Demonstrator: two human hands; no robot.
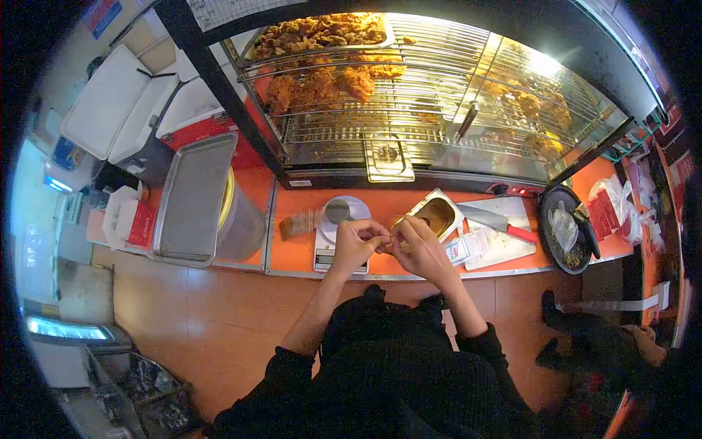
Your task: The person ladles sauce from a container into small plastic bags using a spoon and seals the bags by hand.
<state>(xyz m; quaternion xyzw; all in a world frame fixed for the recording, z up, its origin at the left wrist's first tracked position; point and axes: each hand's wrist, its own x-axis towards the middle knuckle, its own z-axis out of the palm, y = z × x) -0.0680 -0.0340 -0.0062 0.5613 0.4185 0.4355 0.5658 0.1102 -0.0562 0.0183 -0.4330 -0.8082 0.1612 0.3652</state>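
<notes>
A glass-fronted food cabinet (322, 178) holding fried pieces (357, 82) spans the top, above an orange counter (292, 201). Another person (599, 347) is at lower right. On the counter, a white cutting board (504, 252) bears a red-handled knife (486, 218), right of a metal pan (455, 212); a white scale (322, 241) is at left, near the left hand. Centrally, above the counter's front edge, the left hand (358, 245) and right hand (418, 249) meet, fingertips closed, apparently pinching a thin item (390, 238) too small to identify. A light pinch with steady wrists should suit it. The pan's rim and scale's edge crowd the hands, and the knife limits rightward reach; there seems more room towards the body.
</notes>
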